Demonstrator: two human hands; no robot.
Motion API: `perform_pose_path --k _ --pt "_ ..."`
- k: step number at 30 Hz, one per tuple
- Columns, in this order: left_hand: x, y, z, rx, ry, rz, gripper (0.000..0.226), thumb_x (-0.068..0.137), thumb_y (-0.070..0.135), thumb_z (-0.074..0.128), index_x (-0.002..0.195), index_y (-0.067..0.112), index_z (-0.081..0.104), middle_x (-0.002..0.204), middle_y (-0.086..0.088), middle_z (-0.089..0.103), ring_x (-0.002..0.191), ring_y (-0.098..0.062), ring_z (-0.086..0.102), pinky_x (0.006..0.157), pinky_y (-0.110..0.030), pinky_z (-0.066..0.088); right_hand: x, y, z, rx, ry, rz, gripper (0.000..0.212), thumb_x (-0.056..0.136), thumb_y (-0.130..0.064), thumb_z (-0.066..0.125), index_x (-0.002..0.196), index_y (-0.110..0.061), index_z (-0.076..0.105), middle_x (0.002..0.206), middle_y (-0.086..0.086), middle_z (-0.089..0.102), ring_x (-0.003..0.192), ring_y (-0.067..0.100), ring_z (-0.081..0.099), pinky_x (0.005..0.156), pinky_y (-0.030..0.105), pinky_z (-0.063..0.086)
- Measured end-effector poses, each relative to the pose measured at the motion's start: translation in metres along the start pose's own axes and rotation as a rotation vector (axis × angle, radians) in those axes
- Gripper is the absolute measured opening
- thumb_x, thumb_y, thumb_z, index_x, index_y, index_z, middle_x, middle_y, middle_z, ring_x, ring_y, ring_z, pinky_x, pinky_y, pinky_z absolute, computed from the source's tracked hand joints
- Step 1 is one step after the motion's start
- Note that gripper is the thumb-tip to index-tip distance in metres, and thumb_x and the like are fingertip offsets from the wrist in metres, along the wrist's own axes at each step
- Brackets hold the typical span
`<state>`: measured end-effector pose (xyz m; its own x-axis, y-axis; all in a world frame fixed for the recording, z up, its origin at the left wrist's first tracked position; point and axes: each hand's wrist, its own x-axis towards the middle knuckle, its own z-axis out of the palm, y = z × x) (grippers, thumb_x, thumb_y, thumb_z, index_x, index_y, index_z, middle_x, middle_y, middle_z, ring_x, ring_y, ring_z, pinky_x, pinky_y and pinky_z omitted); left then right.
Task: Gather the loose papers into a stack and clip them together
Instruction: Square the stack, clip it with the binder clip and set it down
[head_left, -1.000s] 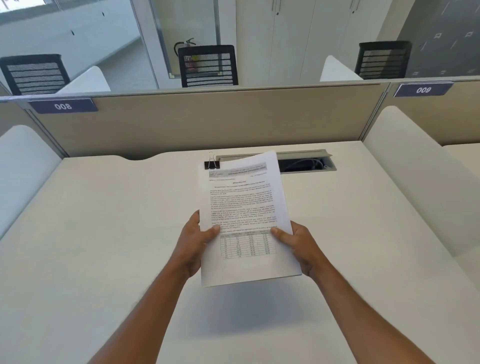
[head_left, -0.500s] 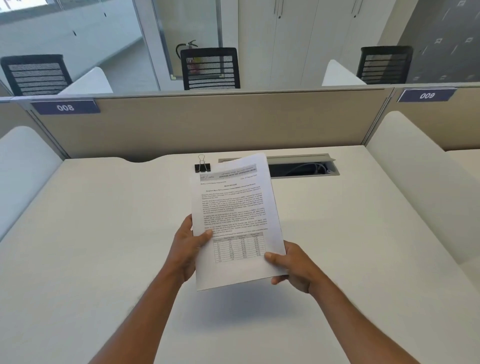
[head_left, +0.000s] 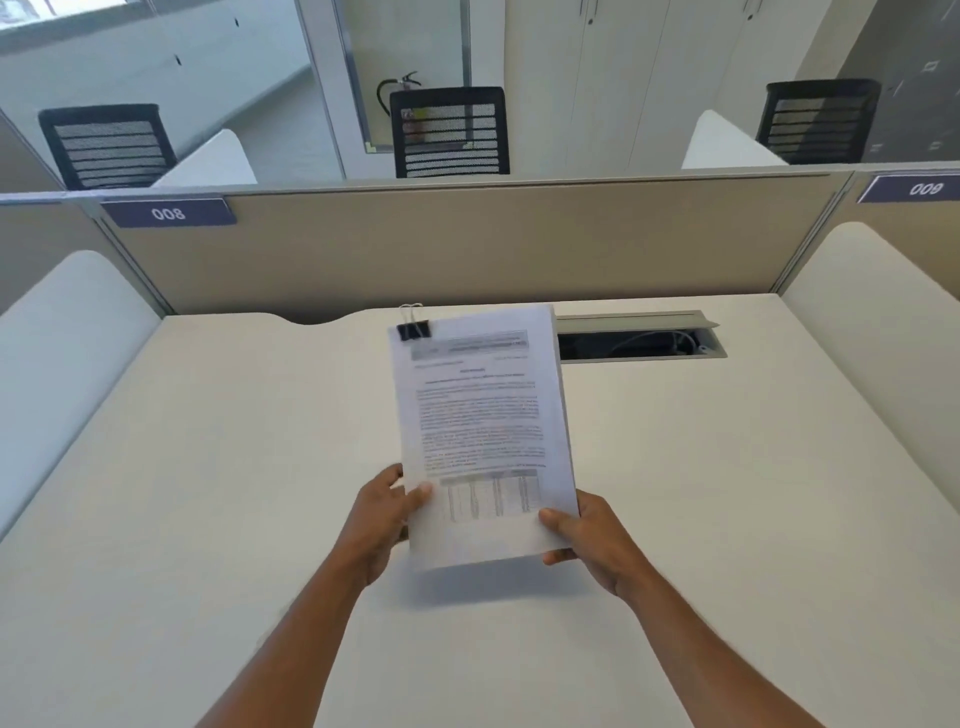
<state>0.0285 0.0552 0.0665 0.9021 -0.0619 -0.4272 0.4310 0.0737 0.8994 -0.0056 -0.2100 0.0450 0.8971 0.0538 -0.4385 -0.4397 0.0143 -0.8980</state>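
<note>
Table (head_left: 208, 493) fills the lower two-thirds of the frame, pale and bare apart from a cable slot (head_left: 639, 340) at upper centre-right. Above it, at the centre of the frame, the paper stack (head_left: 483, 431) is held off the surface, tilted up toward the camera with its printed side showing and its far edge reaching the table's back edge in the picture.

Both hands grip the stack's near end. At lower centre-left the left hand (head_left: 384, 512) pinches the left edge, thumb on the printed face and fingers hidden behind. At lower centre-right the right hand (head_left: 587, 535) pinches the lower right corner the same way — thumb on top, fingers curled underneath.

Smallest is the black binder clip (head_left: 414, 328) at the stack's upper left corner; motion blur leaves it unclear whether it grips the sheets or lies on the table just behind them.

Sheets like these should be light and floppy, and smooth enough to slide on one another — so a grip on two opposite edges looks best for keeping them square. For clipping, I judge one hand should pinch close to the upper left corner, while the other squeezes the clip's stiff wire handles.
</note>
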Motion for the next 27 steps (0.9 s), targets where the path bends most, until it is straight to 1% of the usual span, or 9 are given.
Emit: perform_pose_path --k 3,5,7,9,12,15,21,24,27 --pt "0.015 0.030 -0.016 -0.102 0.071 0.139 0.031 0.091 0.016 0.070 0.121 0.007 0.064 0.114 -0.013 0.076 0.100 -0.031 0.073 0.076 -0.040 0.061 0.000 0.009 0.001 -0.075 -0.035 0.021 0.023 0.097 -0.006 0.060 0.118 -0.008 0.068 0.114 0.011 0.073 0.095 0.027 0.069 0.062 0.035 0.059" --pt "0.024 0.055 -0.025 -0.167 0.079 0.227 0.036 0.088 0.021 0.072 0.119 0.004 0.067 0.110 -0.012 0.076 0.098 -0.030 0.073 0.080 -0.042 0.060 0.000 0.013 0.001 -0.122 -0.069 0.032 0.021 0.097 -0.006 0.060 0.115 -0.010 0.071 0.111 0.008 0.074 0.093 0.024 0.069 0.062 0.034 0.059" --pt "0.031 0.072 -0.032 -0.220 0.085 0.265 0.039 0.088 0.023 0.071 0.119 0.000 0.068 0.105 -0.012 0.072 0.094 -0.030 0.067 0.083 -0.043 0.054 -0.001 0.016 0.000 -0.130 -0.075 0.038 0.021 0.096 -0.006 0.061 0.113 -0.012 0.072 0.110 0.007 0.075 0.092 0.024 0.069 0.061 0.035 0.059" --pt "0.039 0.077 -0.041 -0.262 0.081 0.280 0.034 0.092 0.021 0.066 0.118 -0.001 0.067 0.099 -0.010 0.070 0.091 -0.029 0.062 0.082 -0.042 0.048 0.001 0.016 0.003 -0.136 -0.067 0.043 0.022 0.097 -0.006 0.060 0.115 -0.010 0.071 0.112 0.008 0.075 0.092 0.024 0.070 0.060 0.034 0.058" --pt "0.043 0.076 -0.044 -0.283 0.088 0.291 0.027 0.097 0.016 0.061 0.116 -0.001 0.069 0.092 -0.006 0.072 0.084 -0.024 0.064 0.077 -0.036 0.049 0.001 0.015 0.004 -0.148 -0.079 0.048 0.024 0.098 -0.006 0.059 0.119 -0.007 0.069 0.114 0.008 0.074 0.092 0.024 0.070 0.059 0.032 0.058" --pt "0.045 0.075 -0.044 -0.294 0.113 0.303 0.029 0.098 0.013 0.059 0.118 -0.006 0.066 0.090 -0.006 0.072 0.081 -0.022 0.064 0.073 -0.034 0.050 0.002 0.014 0.003 -0.154 -0.092 0.048 0.024 0.098 -0.007 0.059 0.120 -0.007 0.068 0.116 0.010 0.073 0.093 0.024 0.069 0.060 0.032 0.058" --pt "0.046 0.073 -0.047 -0.325 0.158 0.298 0.014 0.096 0.010 0.061 0.099 0.006 0.073 0.086 -0.004 0.073 0.078 -0.020 0.065 0.074 -0.032 0.052 0.001 0.014 0.005 -0.159 -0.109 0.048 0.024 0.098 -0.010 0.059 0.120 -0.012 0.069 0.116 0.003 0.074 0.099 0.027 0.070 0.064 0.036 0.060" --pt "0.047 0.073 -0.049 -0.338 0.168 0.308 0.014 0.096 0.008 0.061 0.102 0.002 0.072 0.086 -0.005 0.073 0.078 -0.019 0.066 0.073 -0.031 0.054 0.001 0.014 0.007 -0.149 -0.107 0.047 0.025 0.098 -0.010 0.060 0.122 -0.012 0.068 0.117 0.003 0.074 0.100 0.028 0.071 0.064 0.035 0.060" --pt "0.047 0.071 -0.049 -0.355 0.176 0.322 0.020 0.096 0.008 0.061 0.111 -0.004 0.069 0.086 -0.004 0.073 0.077 -0.018 0.067 0.072 -0.030 0.056 0.000 0.014 0.006 -0.138 -0.095 0.049 0.023 0.098 -0.009 0.060 0.119 -0.011 0.069 0.115 0.003 0.075 0.096 0.024 0.072 0.064 0.035 0.059"
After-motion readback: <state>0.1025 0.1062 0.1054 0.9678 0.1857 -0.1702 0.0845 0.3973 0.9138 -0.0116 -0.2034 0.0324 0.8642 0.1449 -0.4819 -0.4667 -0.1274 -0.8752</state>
